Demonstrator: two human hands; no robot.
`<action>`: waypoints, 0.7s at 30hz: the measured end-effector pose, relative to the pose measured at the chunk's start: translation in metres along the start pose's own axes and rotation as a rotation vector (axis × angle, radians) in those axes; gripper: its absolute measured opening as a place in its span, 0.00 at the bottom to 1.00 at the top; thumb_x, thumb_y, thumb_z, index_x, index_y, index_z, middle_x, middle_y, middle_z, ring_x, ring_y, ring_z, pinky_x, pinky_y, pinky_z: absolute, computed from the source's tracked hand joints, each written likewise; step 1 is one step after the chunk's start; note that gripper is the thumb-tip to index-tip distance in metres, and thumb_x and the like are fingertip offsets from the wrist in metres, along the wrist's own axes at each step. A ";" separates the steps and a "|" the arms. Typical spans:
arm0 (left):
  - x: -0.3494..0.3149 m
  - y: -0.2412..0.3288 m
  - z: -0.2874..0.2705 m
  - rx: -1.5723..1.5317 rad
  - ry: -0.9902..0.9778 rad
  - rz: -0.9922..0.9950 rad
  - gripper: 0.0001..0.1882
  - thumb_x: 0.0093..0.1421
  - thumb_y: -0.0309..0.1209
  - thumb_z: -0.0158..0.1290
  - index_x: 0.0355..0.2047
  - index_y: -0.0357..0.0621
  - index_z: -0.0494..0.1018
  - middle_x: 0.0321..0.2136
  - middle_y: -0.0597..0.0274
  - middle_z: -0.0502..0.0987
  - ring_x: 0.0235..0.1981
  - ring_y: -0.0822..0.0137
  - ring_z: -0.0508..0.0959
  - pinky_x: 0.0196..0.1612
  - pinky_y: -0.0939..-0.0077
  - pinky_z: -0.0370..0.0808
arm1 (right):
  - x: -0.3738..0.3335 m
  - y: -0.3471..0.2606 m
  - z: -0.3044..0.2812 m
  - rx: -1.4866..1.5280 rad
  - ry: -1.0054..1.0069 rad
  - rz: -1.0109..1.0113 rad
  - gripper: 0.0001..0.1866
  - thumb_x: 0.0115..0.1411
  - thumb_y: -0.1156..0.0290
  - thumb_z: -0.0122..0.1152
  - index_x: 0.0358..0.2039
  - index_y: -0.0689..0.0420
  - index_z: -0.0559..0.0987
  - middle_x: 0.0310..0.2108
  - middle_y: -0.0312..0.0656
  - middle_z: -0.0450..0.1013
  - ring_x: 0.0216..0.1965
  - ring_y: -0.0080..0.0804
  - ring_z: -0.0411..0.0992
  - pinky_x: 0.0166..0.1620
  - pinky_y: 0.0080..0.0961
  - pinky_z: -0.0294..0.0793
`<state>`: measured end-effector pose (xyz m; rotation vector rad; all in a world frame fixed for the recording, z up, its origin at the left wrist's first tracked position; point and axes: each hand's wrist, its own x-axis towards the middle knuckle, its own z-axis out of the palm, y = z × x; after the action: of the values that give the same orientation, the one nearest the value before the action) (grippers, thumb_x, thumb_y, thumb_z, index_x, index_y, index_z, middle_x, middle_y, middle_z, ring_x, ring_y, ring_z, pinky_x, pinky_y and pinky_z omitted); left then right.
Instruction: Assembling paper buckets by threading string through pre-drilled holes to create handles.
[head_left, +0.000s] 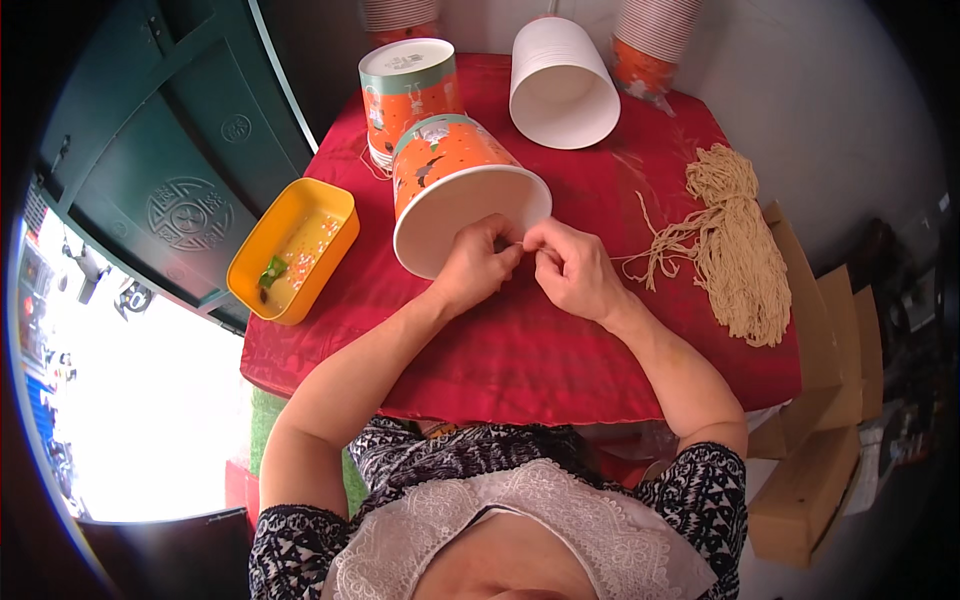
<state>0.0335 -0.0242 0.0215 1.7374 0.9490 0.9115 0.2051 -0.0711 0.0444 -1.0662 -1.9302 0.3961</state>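
An orange paper bucket [455,155] with a green band lies on its side on the red-covered table, its white mouth toward me. At the right of its rim, my left hand [480,265] and my right hand [572,268] meet, fingertips pinched close together. A thin beige string [630,258] runs from my right hand toward a bundle of beige strings [745,260] at the right. Between the fingertips only a bit of the string shows. Whether it passes through the bucket's wall is hidden by my fingers.
Behind stands an upside-down orange bucket [412,95], with a plain white bucket [565,90] lying to its right. A yellow tub [335,240] with small bits inside sits at the table's left. Stacked buckets [655,40] rise at the back; cardboard boxes [810,490] stand right of the table.
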 end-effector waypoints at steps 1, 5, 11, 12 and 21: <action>0.000 0.000 -0.001 -0.038 -0.018 -0.030 0.03 0.58 0.23 0.55 0.31 0.35 0.72 0.21 0.61 0.74 0.18 0.74 0.73 0.20 0.78 0.71 | -0.001 0.004 -0.002 -0.001 0.000 0.000 0.06 0.52 0.82 0.55 0.31 0.61 0.76 0.25 0.48 0.73 0.25 0.43 0.75 0.26 0.34 0.74; 0.000 0.000 -0.002 -0.095 -0.059 -0.049 0.03 0.59 0.23 0.53 0.30 0.36 0.70 0.20 0.64 0.72 0.18 0.75 0.73 0.17 0.80 0.71 | -0.002 0.015 0.001 -0.354 0.038 -0.238 0.11 0.50 0.83 0.57 0.35 0.61 0.77 0.27 0.45 0.68 0.23 0.42 0.73 0.24 0.36 0.73; 0.000 -0.001 -0.004 -0.094 -0.079 -0.046 0.03 0.59 0.23 0.52 0.29 0.37 0.69 0.20 0.65 0.72 0.18 0.75 0.73 0.17 0.79 0.71 | -0.001 0.018 0.007 -0.415 0.123 -0.201 0.11 0.52 0.80 0.60 0.37 0.60 0.77 0.28 0.44 0.67 0.23 0.43 0.73 0.25 0.36 0.74; 0.000 0.000 -0.004 -0.094 -0.078 -0.045 0.03 0.59 0.23 0.52 0.29 0.37 0.69 0.20 0.65 0.72 0.18 0.75 0.73 0.17 0.79 0.71 | -0.001 0.020 0.007 -0.408 0.123 -0.185 0.10 0.52 0.78 0.61 0.37 0.59 0.76 0.27 0.44 0.67 0.23 0.43 0.73 0.24 0.37 0.74; -0.001 0.002 -0.003 -0.063 -0.093 -0.069 0.06 0.63 0.27 0.53 0.30 0.40 0.68 0.19 0.66 0.72 0.18 0.78 0.71 0.17 0.83 0.68 | -0.001 0.031 0.013 -0.306 0.112 -0.170 0.04 0.56 0.78 0.59 0.33 0.57 0.77 0.27 0.44 0.69 0.24 0.47 0.73 0.26 0.39 0.74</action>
<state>0.0307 -0.0242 0.0238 1.6691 0.9044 0.8006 0.2111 -0.0524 0.0168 -1.0803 -2.0016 -0.0556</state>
